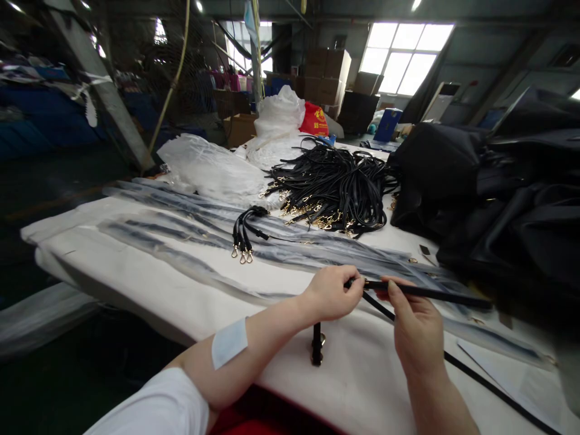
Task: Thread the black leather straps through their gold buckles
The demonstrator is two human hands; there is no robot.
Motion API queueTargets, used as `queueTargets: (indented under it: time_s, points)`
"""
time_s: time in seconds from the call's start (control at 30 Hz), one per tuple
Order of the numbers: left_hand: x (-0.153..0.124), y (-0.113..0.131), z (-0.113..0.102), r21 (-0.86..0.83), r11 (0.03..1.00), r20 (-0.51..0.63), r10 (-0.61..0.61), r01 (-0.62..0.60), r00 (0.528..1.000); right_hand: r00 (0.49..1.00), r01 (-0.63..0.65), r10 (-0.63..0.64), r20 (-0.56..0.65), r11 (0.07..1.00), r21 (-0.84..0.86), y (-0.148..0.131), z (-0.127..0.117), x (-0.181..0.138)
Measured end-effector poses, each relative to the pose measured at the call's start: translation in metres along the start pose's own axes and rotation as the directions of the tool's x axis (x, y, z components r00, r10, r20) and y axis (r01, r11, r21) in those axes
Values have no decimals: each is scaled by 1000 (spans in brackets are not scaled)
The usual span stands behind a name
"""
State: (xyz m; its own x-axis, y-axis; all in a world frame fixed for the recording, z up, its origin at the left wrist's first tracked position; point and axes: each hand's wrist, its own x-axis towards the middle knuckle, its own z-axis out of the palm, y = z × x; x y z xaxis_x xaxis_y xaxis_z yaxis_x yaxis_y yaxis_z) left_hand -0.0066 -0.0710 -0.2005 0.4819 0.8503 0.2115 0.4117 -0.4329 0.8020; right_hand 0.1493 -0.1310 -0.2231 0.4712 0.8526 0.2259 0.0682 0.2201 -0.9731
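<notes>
Both hands were on one thin black strap, right at the near edge of the white tabletop. The left hand had its fingers pinched shut around the strap's end, and the right hand gripped it just beside that, thumb on top. The strap was narrow, dark and kind of matte, running out flat to the right, with a second length dropping away diagonally under the right hand toward the table edge. Might have been a small gold fitting where the left fingers met it, but it was too tiny to be sure.

A short black piece with a gold ring hung over the table edge below the hands. Farther back sat a little bundle of straps with gold clips, a big tangled pile of the same straps, clear plastic sleeves, and a heap of dark bags on the right.
</notes>
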Motion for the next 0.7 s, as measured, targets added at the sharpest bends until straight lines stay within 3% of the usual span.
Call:
queueTargets:
  time_s: [0.17,0.4,0.57,0.7]
  points:
    - [-1,1,-1,-10,1000,-37,-14,14,999,998,13,-14,-60,1000,-12,2,-3,1]
    - [-1,1,-1,32,999,-52,-14,16,999,999,21,-22,-41,999,-27,3,-3,0]
    - [-1,0,0,76,997,-64,-25,30,998,999,43,-42,23,998,-37,2,-3,-1]
    - [-3,-1,3,191,982,-88,23,-6,996,987,131,-118,111,984,-120,3,-2,-6]
